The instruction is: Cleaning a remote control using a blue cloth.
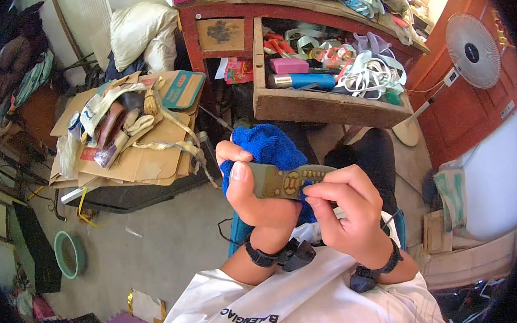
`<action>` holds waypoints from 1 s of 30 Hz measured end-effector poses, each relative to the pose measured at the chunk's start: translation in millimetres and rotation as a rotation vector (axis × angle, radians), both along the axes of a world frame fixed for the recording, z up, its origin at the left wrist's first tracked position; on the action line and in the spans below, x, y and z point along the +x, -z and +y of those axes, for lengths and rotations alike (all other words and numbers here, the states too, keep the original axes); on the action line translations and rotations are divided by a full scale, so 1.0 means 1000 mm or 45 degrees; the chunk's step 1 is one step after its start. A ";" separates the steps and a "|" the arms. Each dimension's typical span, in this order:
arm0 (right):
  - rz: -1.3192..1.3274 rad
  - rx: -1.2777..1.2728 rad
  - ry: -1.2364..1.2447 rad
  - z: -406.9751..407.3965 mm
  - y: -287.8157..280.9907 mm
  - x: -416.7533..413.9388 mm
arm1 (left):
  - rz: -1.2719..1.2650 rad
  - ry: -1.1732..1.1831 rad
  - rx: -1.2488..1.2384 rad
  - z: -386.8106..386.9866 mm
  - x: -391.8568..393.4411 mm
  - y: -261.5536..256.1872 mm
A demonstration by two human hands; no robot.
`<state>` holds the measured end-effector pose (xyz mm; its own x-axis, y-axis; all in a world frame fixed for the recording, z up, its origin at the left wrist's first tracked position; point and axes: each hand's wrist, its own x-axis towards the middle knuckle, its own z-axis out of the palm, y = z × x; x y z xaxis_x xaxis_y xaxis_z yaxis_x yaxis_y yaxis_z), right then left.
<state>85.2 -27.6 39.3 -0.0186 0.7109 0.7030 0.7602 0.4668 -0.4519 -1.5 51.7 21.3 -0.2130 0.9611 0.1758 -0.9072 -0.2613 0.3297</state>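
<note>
A grey remote control (271,182) with several buttons lies across my left hand (247,194), whose thumb presses on its near end. The same hand also holds a bunched blue cloth (268,147), which rises behind the remote. My right hand (351,209) pinches a fold of the blue cloth between thumb and fingertips at the remote's lower edge, over some of the buttons. Part of the cloth hangs below the remote between the hands. The remote's far right end is partly hidden by my right fingers.
Ahead, an open wooden drawer (327,106) holds tangled white straps, a blue cylinder and a pink box. Flattened cardboard (163,164) with gloves and a brush lies at left. A standing fan (473,51) is at right, a green basin (67,254) on the floor at left.
</note>
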 end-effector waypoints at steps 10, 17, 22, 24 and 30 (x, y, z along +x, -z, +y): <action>-0.232 0.081 0.062 0.001 -0.001 0.010 | 0.186 -0.007 -0.085 0.007 0.015 0.007; -0.286 0.075 0.123 -0.001 -0.010 0.017 | 0.113 0.261 -0.125 0.010 0.016 0.003; -0.121 0.062 0.267 0.002 -0.015 0.023 | 0.067 0.338 -0.071 0.011 0.019 -0.001; -0.158 0.049 0.262 0.003 -0.017 0.022 | 0.064 0.381 -0.066 0.012 0.018 -0.001; -0.352 0.049 0.259 0.004 -0.016 0.024 | 0.225 0.318 -0.028 0.010 0.022 -0.002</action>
<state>109.6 -23.8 55.4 -0.0726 0.6926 0.7177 0.9306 0.3059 -0.2010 20.8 61.9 22.9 0.0622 0.9839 0.1674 -0.8704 -0.0285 0.4915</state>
